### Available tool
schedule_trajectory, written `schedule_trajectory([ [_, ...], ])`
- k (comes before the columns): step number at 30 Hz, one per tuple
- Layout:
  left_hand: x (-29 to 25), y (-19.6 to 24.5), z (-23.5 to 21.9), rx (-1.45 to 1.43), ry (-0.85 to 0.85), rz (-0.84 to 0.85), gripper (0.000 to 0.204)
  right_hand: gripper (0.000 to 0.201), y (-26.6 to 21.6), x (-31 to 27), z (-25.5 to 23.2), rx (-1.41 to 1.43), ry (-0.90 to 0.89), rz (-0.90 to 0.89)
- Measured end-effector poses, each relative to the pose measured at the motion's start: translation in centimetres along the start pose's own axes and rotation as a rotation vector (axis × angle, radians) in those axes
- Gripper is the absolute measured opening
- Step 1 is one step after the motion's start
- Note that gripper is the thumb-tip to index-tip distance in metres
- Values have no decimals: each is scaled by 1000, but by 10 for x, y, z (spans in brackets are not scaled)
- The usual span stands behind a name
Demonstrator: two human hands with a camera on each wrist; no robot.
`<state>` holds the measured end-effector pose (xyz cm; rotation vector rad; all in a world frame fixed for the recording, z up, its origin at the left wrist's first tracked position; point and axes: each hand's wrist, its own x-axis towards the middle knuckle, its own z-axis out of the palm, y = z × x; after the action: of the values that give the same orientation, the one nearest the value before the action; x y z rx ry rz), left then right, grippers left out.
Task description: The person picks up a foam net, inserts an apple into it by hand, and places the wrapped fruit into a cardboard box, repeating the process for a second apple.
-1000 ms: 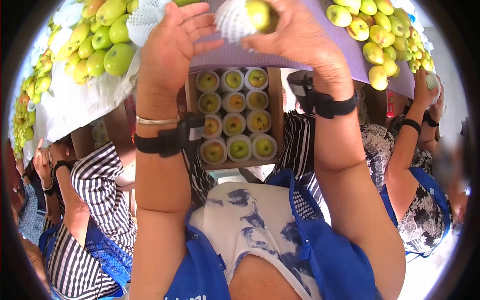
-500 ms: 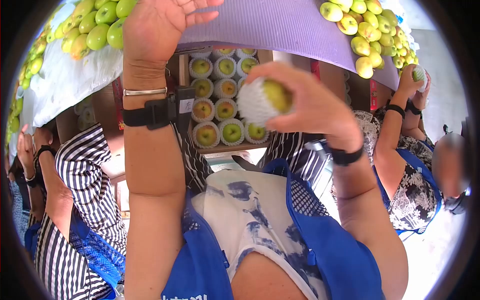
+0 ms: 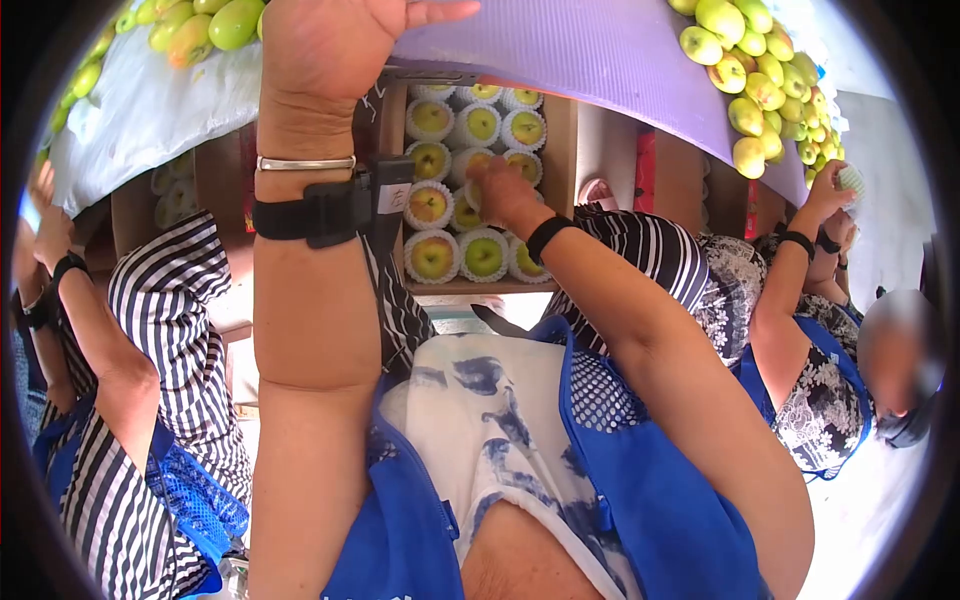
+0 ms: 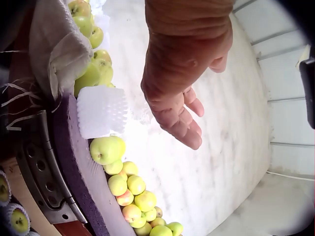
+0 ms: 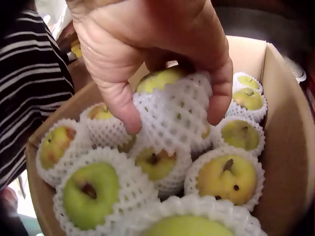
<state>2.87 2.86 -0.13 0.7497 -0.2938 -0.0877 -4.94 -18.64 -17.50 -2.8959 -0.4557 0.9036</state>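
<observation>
Inside carton (image 5: 283,162), right hand (image 5: 147,44) gripping netted apple (image 5: 172,105)

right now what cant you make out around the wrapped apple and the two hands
- Wrapped apple: underside and landing slot hidden by right hand, right wrist view.
- Left hand: fingertips cut off by top edge, head view.
- Box: near rows cut off by bottom edge.

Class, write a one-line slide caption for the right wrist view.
Right hand lowers a net-wrapped apple into a cardboard box of wrapped apples.
</observation>
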Motion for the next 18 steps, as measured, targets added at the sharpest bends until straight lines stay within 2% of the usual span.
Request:
schedule_trajectory([
  [5, 0, -1, 3, 28, 21, 23, 69, 43, 1, 13, 29, -137, 80, -85],
  [8, 0, 0, 3, 43, 36, 22, 68, 49, -2, 11, 36, -205, 139, -204],
  [11, 1, 0, 2, 64, 28, 38, 67, 55, 3, 15, 52, -39, 118, -231],
  [14, 1, 2, 0, 77, 17, 46, 68, 62, 10, 15, 47, 245, 16, -181],
  [18, -1, -1, 4, 89, 35, 49, 68, 65, 26, 20, 57, 303, 18, -202],
])
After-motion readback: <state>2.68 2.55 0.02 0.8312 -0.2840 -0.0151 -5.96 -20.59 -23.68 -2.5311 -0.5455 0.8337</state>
